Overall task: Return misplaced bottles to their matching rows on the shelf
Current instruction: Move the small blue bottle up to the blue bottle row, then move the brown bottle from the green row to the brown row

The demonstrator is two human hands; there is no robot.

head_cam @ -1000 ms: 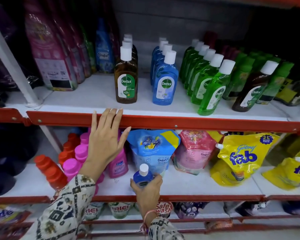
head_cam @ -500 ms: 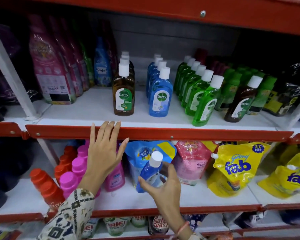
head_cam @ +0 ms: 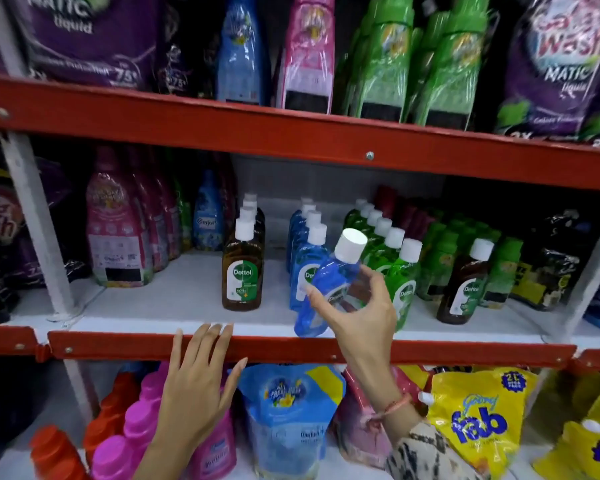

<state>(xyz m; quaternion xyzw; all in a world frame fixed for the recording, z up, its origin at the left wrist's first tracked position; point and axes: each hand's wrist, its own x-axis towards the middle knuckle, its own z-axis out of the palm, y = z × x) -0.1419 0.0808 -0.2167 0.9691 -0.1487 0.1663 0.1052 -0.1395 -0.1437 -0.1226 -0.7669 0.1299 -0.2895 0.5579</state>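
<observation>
My right hand (head_cam: 357,313) grips a blue Dettol bottle (head_cam: 328,282) with a white cap, tilted to the right, just in front of the row of blue Dettol bottles (head_cam: 307,244) on the middle shelf (head_cam: 174,299). A row of brown Dettol bottles (head_cam: 243,268) stands to the left of it, and a row of green ones (head_cam: 392,251) to the right. A single brown Dettol bottle (head_cam: 465,285) stands among green bottles farther right. My left hand (head_cam: 198,379) rests flat, fingers apart, on the red front rail (head_cam: 118,344) of that shelf.
Pink and blue softener bottles (head_cam: 118,230) fill the shelf's left part. On the lower shelf stand pink and orange bottles (head_cam: 136,420), a blue refill pouch (head_cam: 291,410) and yellow pouches (head_cam: 478,414). Tall bottles and purple pouches crowd the top shelf (head_cam: 291,133).
My right hand has lifted the blue bottle from the lower shelf up to the front of the blue row. The view has tilted upward. My left hand stays on the rail.
</observation>
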